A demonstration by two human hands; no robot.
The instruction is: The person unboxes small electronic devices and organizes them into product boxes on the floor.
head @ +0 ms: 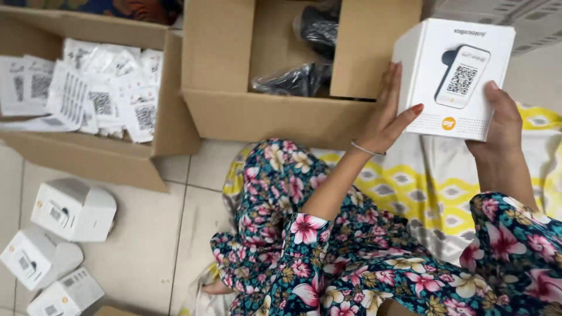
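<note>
I hold a white product box (453,76) up at the right, its front printed with a picture of a small device and a square code. My left hand (386,114) presses flat on the box's left side, a thin bracelet on the wrist. On the box's right side, my right hand (500,126) grips with the thumb on the front face. Behind my left hand stands an open cardboard carton (275,117) with black plastic-wrapped items (293,79) inside. My sleeves and lap are in a floral print.
At the left, another open cardboard carton (88,155) holds several clear-bagged paper leaflets (105,96). Three white product boxes (73,208) lie on the tiled floor at lower left. A yellow and white patterned cloth (433,187) lies under my lap.
</note>
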